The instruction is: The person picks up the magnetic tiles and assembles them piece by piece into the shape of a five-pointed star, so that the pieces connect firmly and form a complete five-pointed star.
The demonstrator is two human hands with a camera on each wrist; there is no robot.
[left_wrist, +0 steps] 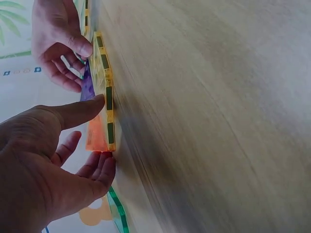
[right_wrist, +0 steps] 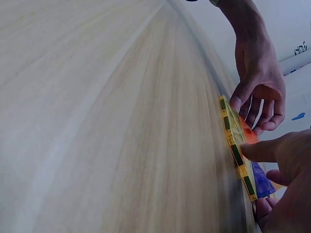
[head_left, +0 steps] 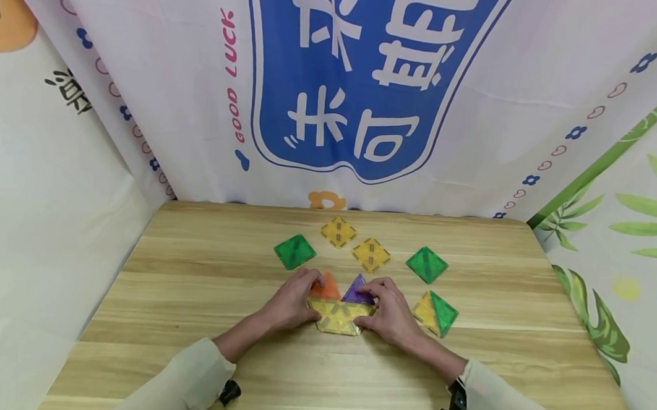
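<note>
A yellow magnetic-tile trapezoid (head_left: 338, 322) of joined translucent pieces lies on the table. An orange triangle tile (head_left: 331, 285) and a purple triangle tile (head_left: 354, 290) stand side by side along its far edge. My left hand (head_left: 294, 300) pinches the trapezoid's left end, thumb on the near side and fingers by the orange tile. At the right end, my right hand (head_left: 393, 312) grips likewise, its thumb on the yellow pieces (right_wrist: 236, 148) and its fingers around the purple tile (right_wrist: 263, 182). Fingers partly cover both triangles.
On the wooden table (head_left: 201, 285), green square-shaped tiles (head_left: 295, 251) (head_left: 427, 264) lie left and right of two yellow ones (head_left: 338, 232) (head_left: 372, 255). A yellow-and-green pair (head_left: 436, 313) lies right of my right hand. Printed cloth (head_left: 198, 130) hangs behind the table.
</note>
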